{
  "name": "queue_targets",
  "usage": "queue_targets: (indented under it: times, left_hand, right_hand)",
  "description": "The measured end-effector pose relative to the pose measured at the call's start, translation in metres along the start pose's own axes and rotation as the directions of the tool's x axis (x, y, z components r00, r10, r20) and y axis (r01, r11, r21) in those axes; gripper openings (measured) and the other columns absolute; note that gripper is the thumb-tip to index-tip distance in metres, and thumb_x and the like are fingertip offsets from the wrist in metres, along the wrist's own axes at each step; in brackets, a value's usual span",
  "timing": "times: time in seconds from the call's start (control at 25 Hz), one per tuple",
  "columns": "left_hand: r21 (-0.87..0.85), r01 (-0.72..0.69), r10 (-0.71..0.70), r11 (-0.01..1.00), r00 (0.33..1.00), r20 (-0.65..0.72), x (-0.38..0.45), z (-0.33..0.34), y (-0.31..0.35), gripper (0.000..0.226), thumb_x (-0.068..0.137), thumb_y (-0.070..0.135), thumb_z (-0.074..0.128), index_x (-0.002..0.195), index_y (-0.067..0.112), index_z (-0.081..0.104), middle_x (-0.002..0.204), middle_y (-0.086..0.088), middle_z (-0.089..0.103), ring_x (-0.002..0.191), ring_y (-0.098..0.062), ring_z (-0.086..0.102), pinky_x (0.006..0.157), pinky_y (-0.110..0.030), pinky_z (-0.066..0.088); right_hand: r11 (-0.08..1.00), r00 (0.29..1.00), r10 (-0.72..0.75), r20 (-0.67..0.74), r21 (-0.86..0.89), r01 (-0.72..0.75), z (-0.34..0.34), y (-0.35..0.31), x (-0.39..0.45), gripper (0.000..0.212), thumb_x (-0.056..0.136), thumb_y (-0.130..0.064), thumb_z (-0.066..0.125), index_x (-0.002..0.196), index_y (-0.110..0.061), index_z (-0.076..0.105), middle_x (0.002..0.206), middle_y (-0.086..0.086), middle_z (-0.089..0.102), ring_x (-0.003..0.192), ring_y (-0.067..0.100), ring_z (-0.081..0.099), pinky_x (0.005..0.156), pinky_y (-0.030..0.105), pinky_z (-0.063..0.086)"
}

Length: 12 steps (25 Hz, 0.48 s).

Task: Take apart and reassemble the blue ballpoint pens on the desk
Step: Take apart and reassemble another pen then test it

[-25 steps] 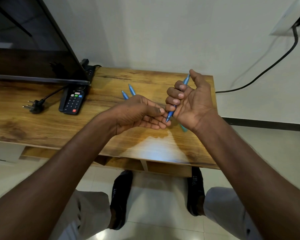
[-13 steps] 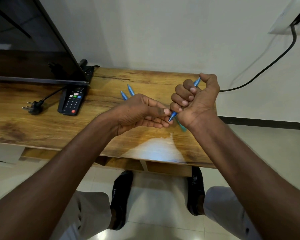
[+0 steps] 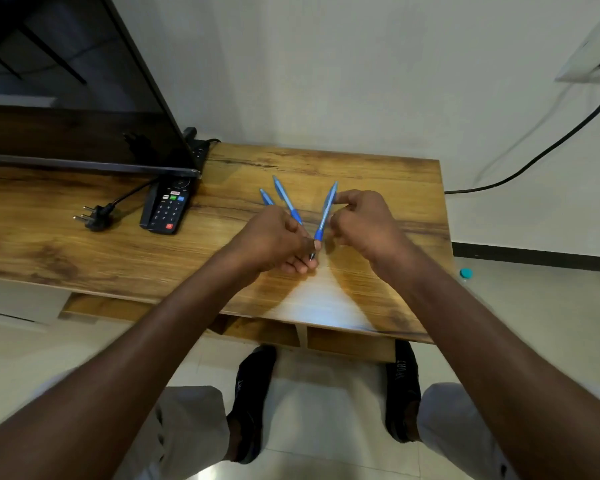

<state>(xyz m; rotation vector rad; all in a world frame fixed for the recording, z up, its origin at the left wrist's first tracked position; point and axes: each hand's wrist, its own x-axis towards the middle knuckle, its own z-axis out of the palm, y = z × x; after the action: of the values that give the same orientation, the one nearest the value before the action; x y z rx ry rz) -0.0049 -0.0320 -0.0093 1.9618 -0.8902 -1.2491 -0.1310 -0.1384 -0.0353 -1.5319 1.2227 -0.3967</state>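
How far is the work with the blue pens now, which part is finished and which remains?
Done: cannot tell; two blue pens lie whole on the desk, but nothing shows whether they were ever opened. In hand: the left hand pinches the tip end of a third pen, and the right hand is by its barrel. No loose parts show.

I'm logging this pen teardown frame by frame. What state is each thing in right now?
Held pen: whole as far as shows, tip down, pinched by both hands.
Left hand: shut on the pen's tip end.
Right hand: fingers on the pen's barrel.
Two other pens: lying on the desk, partly hidden.
Power plug: unplugged, on the desk.
Remote control: lying face up.
TV: screen dark.
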Motion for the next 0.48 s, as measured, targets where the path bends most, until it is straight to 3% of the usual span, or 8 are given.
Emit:
queue_targets:
  times: [0.24,0.4,0.48]
  left_hand:
    - [0.140,-0.021,0.029,0.990,0.998,-0.056,0.003,0.013,-0.007,0.011,0.097,0.010,0.072,0.094,0.002,0.078,0.081,-0.011,0.081,0.082,-0.027,0.081,0.084,-0.047,0.066]
    - [0.269,0.002,0.023,0.963,0.996,-0.088,0.005,0.012,-0.009,0.013,0.098,0.017,0.073,0.093,0.006,0.079,0.075,-0.005,0.080,0.071,-0.017,0.079,0.072,-0.034,0.066]
    - [0.355,-0.003,0.056,0.935,0.988,-0.141,0.006,0.005,-0.008,0.017,0.097,0.024,0.075,0.087,0.011,0.078,0.071,-0.002,0.079,0.066,-0.013,0.078,0.069,-0.032,0.064]
  right_hand:
    - [0.994,0.999,-0.001,-0.050,-0.110,-0.005,0.016,-0.001,0.002,0.018,0.087,-0.001,0.069,0.096,-0.017,0.071,0.084,0.010,0.077,0.059,0.019,0.071,0.067,0.039,0.065]
    - [0.986,0.991,-0.007,-0.135,-0.164,-0.015,0.024,0.005,0.003,0.021,0.083,-0.003,0.072,0.087,-0.024,0.068,0.090,0.005,0.077,0.080,0.025,0.076,0.079,0.047,0.065]
    - [0.969,0.990,-0.039,-0.136,-0.246,0.004,0.027,0.007,0.002,0.017,0.084,-0.006,0.073,0.091,-0.021,0.072,0.093,0.004,0.076,0.087,0.026,0.075,0.082,0.043,0.063]
